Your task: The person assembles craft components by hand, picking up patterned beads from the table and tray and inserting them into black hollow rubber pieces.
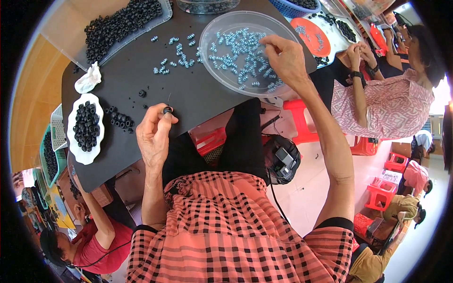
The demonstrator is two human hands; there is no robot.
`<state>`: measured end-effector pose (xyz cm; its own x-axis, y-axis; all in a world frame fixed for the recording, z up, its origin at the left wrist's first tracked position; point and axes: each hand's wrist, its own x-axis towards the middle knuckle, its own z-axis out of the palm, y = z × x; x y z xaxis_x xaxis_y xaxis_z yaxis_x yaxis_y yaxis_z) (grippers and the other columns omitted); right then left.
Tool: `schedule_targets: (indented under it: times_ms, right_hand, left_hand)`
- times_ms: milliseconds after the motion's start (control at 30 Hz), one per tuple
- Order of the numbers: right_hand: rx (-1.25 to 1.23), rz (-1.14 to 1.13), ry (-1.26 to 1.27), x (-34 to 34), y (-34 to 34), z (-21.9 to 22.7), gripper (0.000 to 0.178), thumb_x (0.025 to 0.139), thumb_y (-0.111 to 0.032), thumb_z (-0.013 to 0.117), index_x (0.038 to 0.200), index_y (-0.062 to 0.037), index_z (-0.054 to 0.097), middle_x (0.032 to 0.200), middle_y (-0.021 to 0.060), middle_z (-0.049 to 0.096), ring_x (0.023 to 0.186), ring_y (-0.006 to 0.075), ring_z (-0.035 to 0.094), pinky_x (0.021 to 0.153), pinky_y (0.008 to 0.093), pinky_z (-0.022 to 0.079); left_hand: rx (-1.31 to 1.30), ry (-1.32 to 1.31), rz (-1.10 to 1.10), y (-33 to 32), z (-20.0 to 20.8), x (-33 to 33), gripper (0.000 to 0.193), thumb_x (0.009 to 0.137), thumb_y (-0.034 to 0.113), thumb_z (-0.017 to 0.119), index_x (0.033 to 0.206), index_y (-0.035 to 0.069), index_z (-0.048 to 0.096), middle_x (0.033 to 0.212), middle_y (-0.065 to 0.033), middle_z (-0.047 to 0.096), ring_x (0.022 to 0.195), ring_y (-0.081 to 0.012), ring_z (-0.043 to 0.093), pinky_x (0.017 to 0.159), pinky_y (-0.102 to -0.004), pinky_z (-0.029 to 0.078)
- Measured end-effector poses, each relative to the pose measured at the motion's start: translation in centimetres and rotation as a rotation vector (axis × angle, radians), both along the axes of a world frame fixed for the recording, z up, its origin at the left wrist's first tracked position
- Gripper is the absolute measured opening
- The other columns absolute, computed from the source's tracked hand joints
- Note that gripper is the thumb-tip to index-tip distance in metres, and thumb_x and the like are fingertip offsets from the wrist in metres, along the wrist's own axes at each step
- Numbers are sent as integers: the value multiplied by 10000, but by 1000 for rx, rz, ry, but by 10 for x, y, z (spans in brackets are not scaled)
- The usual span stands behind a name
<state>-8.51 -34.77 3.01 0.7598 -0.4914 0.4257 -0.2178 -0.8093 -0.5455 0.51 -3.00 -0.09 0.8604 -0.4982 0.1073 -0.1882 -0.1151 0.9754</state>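
My left hand (155, 134) is closed in a pinch at the near edge of the dark table. Between its thumb and fingers sits a small round black plastic part (167, 110) with a hollow top. Over a shallow clear round tray (205, 60), my right hand (287, 60) reaches down with thumb and index finger drawn together. Whatever its fingertips hold, if anything, is too small to make out. Many small bluish coil springs (240, 42) lie spread in that tray. More loose springs (180, 57) are scattered on the table left of it.
A clear bin (165, 19) of black parts stands at the back left. A white scalloped dish (85, 157) holds more, beside loose black parts (121, 120) and a crumpled white tissue (88, 79). Co-workers sit at left and right; an orange plate (306, 35) lies beyond the tray.
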Motion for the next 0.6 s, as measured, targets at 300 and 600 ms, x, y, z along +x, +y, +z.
schedule_targets:
  times_ms: [300,600]
  right_hand:
    - [15,159,40,1,4,-4,184,791,-97,567,890,-41,712,839,202,663,741,347,644,705,415,504]
    - [-23,74,31,2,3,-3,161,783,-91,608,893,-32,711,815,150,675,718,273,648,700,355,511]
  left_hand:
    - [-30,5,6,-1,-1,-1,156,903,86,557,1011,2,632,756,0,618,712,-42,528,618,-202,378]
    - [-20,-1,9,-2,1,-1,152,898,72,550,1006,4,633,745,4,614,682,-28,499,593,-195,363]
